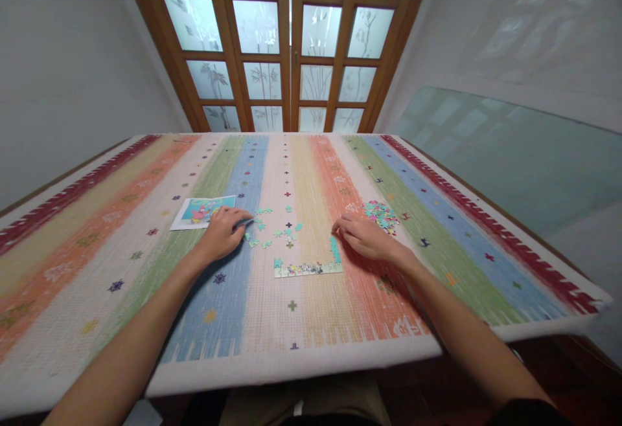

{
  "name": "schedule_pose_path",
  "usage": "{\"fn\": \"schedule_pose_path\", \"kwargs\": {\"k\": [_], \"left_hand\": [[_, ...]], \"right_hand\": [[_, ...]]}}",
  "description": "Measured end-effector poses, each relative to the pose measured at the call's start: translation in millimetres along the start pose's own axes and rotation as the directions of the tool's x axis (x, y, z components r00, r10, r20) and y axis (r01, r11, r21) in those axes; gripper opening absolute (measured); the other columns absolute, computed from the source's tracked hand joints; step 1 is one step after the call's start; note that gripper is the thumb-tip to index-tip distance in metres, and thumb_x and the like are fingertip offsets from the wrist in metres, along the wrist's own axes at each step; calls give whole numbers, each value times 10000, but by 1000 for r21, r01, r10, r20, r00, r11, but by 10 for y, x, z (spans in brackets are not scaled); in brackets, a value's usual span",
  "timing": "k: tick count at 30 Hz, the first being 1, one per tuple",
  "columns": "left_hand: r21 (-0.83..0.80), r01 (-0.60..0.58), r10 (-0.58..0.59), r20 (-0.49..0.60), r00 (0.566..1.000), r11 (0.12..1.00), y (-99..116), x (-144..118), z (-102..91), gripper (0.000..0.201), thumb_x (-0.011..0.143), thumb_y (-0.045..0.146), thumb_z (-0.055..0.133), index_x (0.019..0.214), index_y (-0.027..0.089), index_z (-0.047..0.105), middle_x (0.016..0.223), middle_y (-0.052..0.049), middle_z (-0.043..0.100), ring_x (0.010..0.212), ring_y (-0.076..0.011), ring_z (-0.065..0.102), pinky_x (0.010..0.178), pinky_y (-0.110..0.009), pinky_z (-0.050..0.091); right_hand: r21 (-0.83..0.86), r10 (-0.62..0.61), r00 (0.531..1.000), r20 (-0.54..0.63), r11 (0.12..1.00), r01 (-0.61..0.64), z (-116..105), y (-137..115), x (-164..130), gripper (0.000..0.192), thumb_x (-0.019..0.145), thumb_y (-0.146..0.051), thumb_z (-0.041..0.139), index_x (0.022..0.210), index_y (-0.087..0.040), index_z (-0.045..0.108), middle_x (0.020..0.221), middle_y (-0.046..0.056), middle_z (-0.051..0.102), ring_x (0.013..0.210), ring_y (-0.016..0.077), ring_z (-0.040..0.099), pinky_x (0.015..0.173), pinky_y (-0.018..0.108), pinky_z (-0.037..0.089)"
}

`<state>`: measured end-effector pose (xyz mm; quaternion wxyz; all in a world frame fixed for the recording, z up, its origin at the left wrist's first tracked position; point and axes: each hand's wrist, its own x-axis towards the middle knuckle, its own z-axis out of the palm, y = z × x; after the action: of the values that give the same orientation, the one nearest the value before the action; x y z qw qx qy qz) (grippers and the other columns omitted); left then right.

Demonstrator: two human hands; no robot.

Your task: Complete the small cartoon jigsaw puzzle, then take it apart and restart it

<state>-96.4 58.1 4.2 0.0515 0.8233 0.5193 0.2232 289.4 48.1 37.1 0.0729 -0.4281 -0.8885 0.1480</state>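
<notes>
Both arms reach forward over the striped worktop [146,270]; the left hand [221,232] lies palm down, fingers curled on loose pieces [272,232]; the right hand [364,235], loosely open, fingertips touching the assembled strip [308,267]; a pile [381,213] just beyond it; whether either grips a piece, I cannot tell.

Both forearms extended; left hand [222,232] palm down, right hand [365,236] fingers curled.
</notes>
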Motion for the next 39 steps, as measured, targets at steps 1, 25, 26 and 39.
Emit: {"fn": "schedule_pose_path", "kwargs": {"k": [1,25,26,39], "left_hand": [[-5,-2,2,-7,1000,1000,0,-3,-4,289,905,246,489,1086,225,714,1151,-71,724,1086,-297,563,1005,-495,417],[-81,25,-28,-32,999,996,235,17,58,178,895,369,614,899,218,707,985,-82,678,979,-272,594,967,-448,454],[-73,33,-36,-49,998,997,225,22,56,181,900,372,608,913,221,707,997,-85,688,992,-279,598,969,-453,456],[-89,-139,142,27,990,986,420,105,248,340,981,338,520,1262,225,675,1332,-84,691,1199,-307,563,1055,-535,419]], "right_hand": [[0,0,1000,0,1000,0,2,3,0,275,963,-120,404,1022,-220,654,1083,117,668,1002,266,613,911,404,466],[-55,-16,1000,-23,998,14,60,41,13,271,936,-100,407,1008,-183,655,1052,115,677,975,247,614,877,359,451],[-57,-14,1000,-27,998,12,63,42,14,271,937,-100,407,1006,-182,655,1052,115,679,971,246,615,875,359,451],[-58,12,1000,-19,998,-13,50,1,19,265,939,-93,417,996,-181,660,1057,112,686,953,237,615,841,340,439]]}}
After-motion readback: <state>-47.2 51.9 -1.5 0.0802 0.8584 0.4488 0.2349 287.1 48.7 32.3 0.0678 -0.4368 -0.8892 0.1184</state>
